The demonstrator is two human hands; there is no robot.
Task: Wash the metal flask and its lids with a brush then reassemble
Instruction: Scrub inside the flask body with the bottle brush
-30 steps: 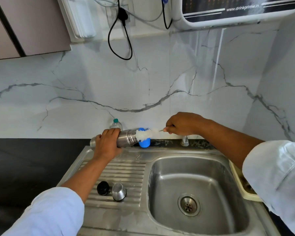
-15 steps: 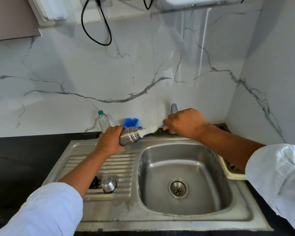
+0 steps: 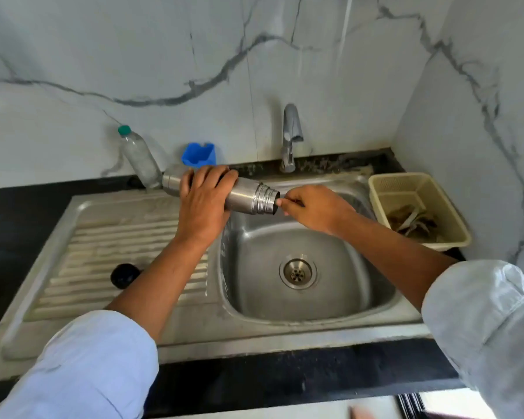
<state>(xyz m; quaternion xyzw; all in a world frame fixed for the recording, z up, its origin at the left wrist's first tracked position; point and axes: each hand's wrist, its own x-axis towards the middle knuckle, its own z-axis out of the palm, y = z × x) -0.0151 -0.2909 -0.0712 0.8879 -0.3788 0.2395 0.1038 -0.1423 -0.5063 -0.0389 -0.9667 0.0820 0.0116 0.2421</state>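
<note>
My left hand (image 3: pixel 204 204) grips the metal flask (image 3: pixel 251 199) round its middle and holds it level above the left rim of the sink basin (image 3: pixel 360 282), threaded mouth pointing right. My right hand (image 3: pixel 313 208) is at the mouth and pinches the thin handle of the brush (image 3: pixel 286 203). The bristles are out of sight inside the flask. A black lid (image 3: pixel 124 275) lies on the ribbed drainboard (image 3: pixel 103 252). My left forearm hides the spot where the metal lid lay.
A tap (image 3: pixel 291 137) stands behind the basin, with no water visible. A blue holder (image 3: pixel 198 154) and a plastic bottle (image 3: pixel 138 158) stand against the marble wall. A beige basket (image 3: pixel 384 189) with scraps sits at the right. The drain (image 3: pixel 297 272) is open.
The white bristles, outside the flask's mouth before, have gone into the flask. My right hand has closed up to the mouth. The view has tilted down.
</note>
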